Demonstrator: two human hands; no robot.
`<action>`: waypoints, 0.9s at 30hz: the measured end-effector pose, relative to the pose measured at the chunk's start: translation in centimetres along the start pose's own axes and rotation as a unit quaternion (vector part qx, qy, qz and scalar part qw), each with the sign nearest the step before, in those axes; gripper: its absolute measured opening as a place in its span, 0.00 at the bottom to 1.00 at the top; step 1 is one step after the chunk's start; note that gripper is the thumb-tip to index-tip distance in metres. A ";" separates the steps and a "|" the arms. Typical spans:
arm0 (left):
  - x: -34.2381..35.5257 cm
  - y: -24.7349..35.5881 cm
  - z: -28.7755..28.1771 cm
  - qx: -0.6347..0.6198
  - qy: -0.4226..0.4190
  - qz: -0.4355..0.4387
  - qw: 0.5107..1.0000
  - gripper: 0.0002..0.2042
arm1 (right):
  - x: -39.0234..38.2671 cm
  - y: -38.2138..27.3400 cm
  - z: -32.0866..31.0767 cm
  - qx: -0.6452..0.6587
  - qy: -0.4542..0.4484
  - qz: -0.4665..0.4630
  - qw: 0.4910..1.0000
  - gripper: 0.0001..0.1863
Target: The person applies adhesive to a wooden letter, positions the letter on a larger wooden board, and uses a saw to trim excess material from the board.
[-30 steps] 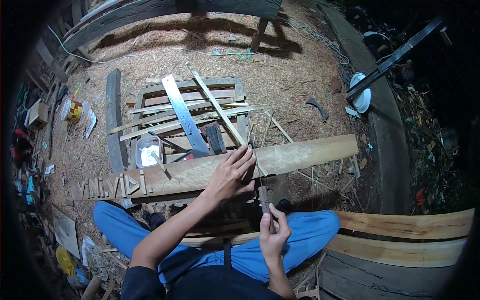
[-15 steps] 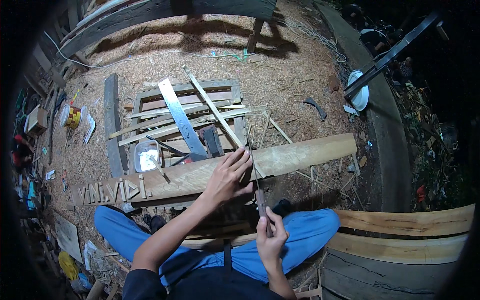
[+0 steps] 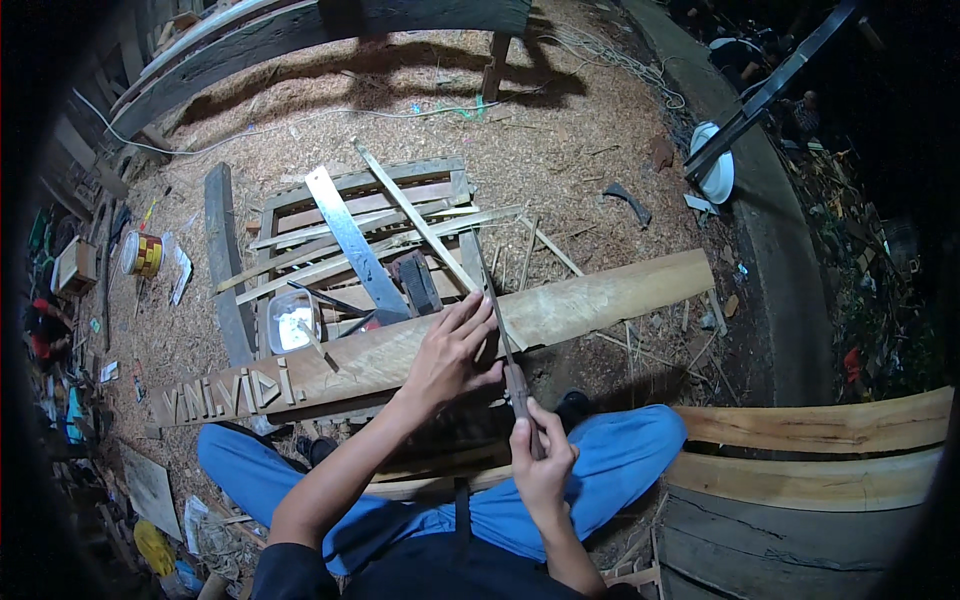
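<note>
A board (image 3: pixel 610 295) stretches before a seated person, lying across the near end of a slatted pallet (image 3: pixel 425 166) set on shavings. A pale wooden strip (image 3: pixel 417 216) slants over the pallet, its near end on the board, where the step in hand appears to be cutting or trimming that end. The thin-bladed tool, likely a saw (image 3: pixel 517 385), crosses the strip there, its handle wrapped in the right hand's (image 3: pixel 543 445) grip. The left hand (image 3: pixel 443 350) lays its fingers together on the strip beside the blade; whether its grip pinches from beneath cannot be told. The next stroke would call for a firmly pinned strip, a steady blade angle and fingertips kept clear. Off to the left stands a banded bucket (image 3: pixel 147 255), its contents unclear. Nearer, a clear tub (image 3: pixel 274 318) holds a white substance (image 3: pixel 294 328), with a short stick (image 3: pixel 318 345) reaching from it over the board. Small wooden letters (image 3: pixel 247 390) line the board's left end.
</note>
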State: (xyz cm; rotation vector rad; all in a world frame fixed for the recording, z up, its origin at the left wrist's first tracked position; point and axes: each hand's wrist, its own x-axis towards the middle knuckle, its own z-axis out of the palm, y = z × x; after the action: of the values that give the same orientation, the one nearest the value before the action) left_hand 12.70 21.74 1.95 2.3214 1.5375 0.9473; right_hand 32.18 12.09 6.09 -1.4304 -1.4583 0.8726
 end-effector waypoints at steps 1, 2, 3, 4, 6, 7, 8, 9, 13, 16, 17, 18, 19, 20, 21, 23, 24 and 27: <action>0.0 0.0 0.0 0.000 -0.001 -0.001 1.000 0.35 | -0.8 0.2 -0.3 0.014 0.007 0.001 1.000 0.15; -0.1 0.0 0.1 0.002 0.001 -0.001 1.000 0.35 | -1.3 -0.1 -0.8 0.018 -0.008 0.037 0.999 0.15; -0.1 -0.1 0.3 0.002 0.001 0.001 1.000 0.35 | -0.8 -0.1 -0.6 0.019 -0.009 0.035 0.999 0.15; -0.1 -0.2 0.4 0.003 0.001 0.004 1.000 0.35 | 0.0 -0.1 -0.3 -0.002 -0.008 0.013 1.000 0.15; -0.1 -0.1 0.2 0.002 0.002 0.004 1.000 0.34 | 1.0 -0.2 0.5 -0.004 -0.002 -0.001 1.000 0.14; -0.1 0.0 0.2 0.003 0.005 0.005 1.000 0.34 | 0.5 -0.1 0.1 -0.006 -0.001 0.002 1.000 0.14; -0.3 -0.1 0.2 0.012 -0.006 0.005 1.000 0.37 | 0.2 0.0 0.0 0.003 -0.002 0.000 1.000 0.14; -0.3 -0.2 0.3 0.013 -0.004 0.004 1.000 0.37 | -0.3 0.2 -0.5 0.010 -0.003 -0.002 1.000 0.14; -0.2 -0.3 0.6 0.014 -0.009 0.001 1.000 0.35 | 0.4 -0.6 -0.5 0.007 -0.012 0.021 1.000 0.15; -0.2 0.2 0.4 0.005 0.016 0.002 1.000 0.33 | 0.4 -0.2 -0.2 -0.001 -0.009 0.009 1.000 0.15; -0.3 0.2 0.3 0.006 0.017 0.002 1.000 0.33 | -0.1 0.0 -0.2 -0.020 -0.002 -0.039 0.999 0.15; -0.3 0.1 0.4 0.006 0.006 0.000 1.000 0.33 | -0.9 0.2 -0.7 0.015 -0.004 -0.006 1.000 0.15; -0.3 0.0 0.5 0.005 -0.004 -0.003 1.000 0.34 | -1.4 0.2 -1.2 0.036 -0.016 0.052 0.998 0.15; -0.2 0.1 0.6 0.010 -0.009 0.000 1.000 0.34 | -1.1 -0.1 -1.1 0.019 -0.017 0.036 0.999 0.15; -0.1 0.2 0.6 0.011 -0.006 0.001 1.000 0.34 | -0.5 -0.4 -0.8 0.001 -0.017 0.021 1.000 0.15; -0.1 0.2 0.2 0.013 0.019 0.000 1.000 0.33 | 0.7 -0.5 0.0 -0.001 -0.024 0.017 1.000 0.15; -0.3 0.1 0.3 0.009 0.016 -0.003 1.000 0.33 | 1.0 -0.5 0.2 -0.002 -0.032 0.016 0.999 0.15; -0.5 0.2 0.5 0.013 0.008 -0.003 1.000 0.34 | -1.2 0.0 -1.1 0.032 -0.017 0.040 0.999 0.15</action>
State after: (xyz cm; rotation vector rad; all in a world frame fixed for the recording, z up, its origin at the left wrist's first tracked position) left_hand 13.00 21.34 1.47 2.3296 1.5720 0.9534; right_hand 33.17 10.80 6.37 -1.4408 -1.3942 0.9876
